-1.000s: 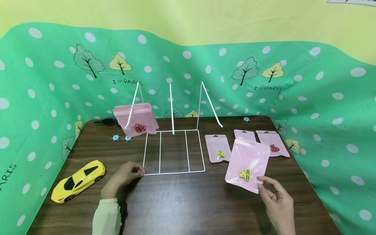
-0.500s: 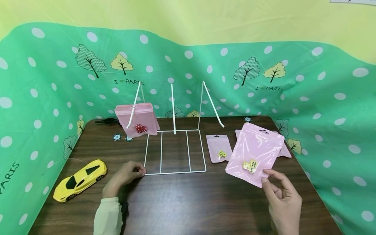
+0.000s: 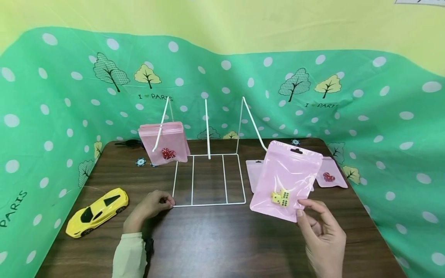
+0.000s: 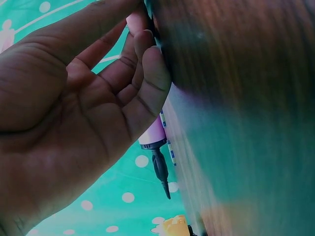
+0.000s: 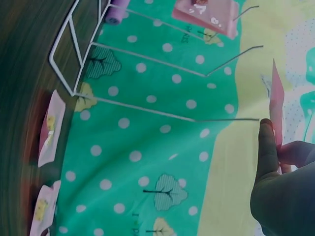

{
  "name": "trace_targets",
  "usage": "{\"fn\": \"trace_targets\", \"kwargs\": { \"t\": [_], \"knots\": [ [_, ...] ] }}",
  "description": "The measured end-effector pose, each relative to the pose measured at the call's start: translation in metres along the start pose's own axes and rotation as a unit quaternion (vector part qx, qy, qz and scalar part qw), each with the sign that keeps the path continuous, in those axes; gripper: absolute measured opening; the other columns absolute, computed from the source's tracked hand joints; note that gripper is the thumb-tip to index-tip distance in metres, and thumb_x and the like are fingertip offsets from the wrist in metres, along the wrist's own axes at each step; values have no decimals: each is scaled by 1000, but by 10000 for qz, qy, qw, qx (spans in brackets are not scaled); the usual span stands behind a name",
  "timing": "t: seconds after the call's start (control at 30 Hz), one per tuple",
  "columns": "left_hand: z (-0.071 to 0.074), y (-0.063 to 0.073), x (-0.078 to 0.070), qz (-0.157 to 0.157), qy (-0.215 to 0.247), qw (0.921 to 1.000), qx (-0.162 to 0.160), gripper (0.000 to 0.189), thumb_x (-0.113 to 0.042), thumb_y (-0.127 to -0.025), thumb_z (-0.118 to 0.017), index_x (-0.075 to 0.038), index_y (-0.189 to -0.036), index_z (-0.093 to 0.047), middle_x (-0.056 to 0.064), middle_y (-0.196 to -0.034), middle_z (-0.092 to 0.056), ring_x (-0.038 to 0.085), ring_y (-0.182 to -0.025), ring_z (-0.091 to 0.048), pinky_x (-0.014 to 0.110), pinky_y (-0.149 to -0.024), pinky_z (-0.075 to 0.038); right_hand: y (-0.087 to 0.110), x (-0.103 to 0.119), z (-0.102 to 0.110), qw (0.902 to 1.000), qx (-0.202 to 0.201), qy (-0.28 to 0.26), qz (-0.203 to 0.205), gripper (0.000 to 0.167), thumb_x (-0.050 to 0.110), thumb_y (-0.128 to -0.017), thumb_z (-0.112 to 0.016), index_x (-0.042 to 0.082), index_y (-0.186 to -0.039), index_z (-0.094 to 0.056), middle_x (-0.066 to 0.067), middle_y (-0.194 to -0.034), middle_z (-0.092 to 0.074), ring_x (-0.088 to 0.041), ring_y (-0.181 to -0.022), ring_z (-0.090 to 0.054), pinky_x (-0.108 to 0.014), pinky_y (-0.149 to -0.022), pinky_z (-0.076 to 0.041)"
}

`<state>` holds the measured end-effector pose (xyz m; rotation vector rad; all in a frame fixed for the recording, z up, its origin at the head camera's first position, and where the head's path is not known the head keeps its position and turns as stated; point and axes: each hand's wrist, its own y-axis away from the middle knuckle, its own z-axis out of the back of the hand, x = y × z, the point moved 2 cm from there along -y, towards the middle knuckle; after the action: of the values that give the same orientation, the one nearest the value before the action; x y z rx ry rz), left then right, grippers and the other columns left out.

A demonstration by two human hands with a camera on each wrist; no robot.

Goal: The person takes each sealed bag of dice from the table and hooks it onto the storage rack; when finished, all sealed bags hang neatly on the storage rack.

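My right hand (image 3: 325,235) pinches the lower right corner of a pink zip pouch (image 3: 292,166), which has yellow dice (image 3: 281,197) on its front. The pouch is raised, its hang hole at the top, close to the tip of the right arm of a white wire display rack (image 3: 208,205). Edge-on, the same pouch (image 5: 277,105) shows between thumb and finger in the right wrist view. With curled fingers, my left hand (image 3: 153,206) holds the front left corner of the rack's base. Pink pouches with red dice (image 3: 163,143) hang on the rack's left arm.
Behind the held pouch, a pink pouch with red dice (image 3: 328,175) and a partly hidden pouch (image 3: 254,170) lie on the table. A yellow toy car (image 3: 99,212) stands at left. Poker chips (image 3: 140,162) lie near the rack. A green dotted cloth (image 3: 222,85) closes the back.
My right hand has raised the pouch, turned its top upward and brought it left toward the rack's right arm. The left hand stays at the rack's corner.
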<state>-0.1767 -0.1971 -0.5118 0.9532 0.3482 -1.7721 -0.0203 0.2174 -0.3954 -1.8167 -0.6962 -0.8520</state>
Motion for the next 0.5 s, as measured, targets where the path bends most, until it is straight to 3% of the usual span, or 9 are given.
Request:
{"fn": "trace_targets", "kwargs": {
  "t": [0.27,0.5],
  "knots": [
    [-2,-1,-1,194,23,9998,1,13,2,-102,-71,-7,-92,-74,-1,-85,-63,17,-81,-57,35,-75,-49,1,-14,-20,9970,634,-224,390,35,-40,-86,-52,-28,-118,-61,-17,-116,-70,-12,-92,-74,-21,-81,-59],
    [-2,-1,-1,-40,49,10000,-5,12,2,-101,-71,-5,-92,-75,-2,-84,-64,15,-80,-56,30,-72,-49,4,-21,-44,9938,1065,-5,306,34,-37,-88,-56,-25,-119,-62,-14,-119,-69,-10,-100,-71,-21,-82,-59]
  ]
}}
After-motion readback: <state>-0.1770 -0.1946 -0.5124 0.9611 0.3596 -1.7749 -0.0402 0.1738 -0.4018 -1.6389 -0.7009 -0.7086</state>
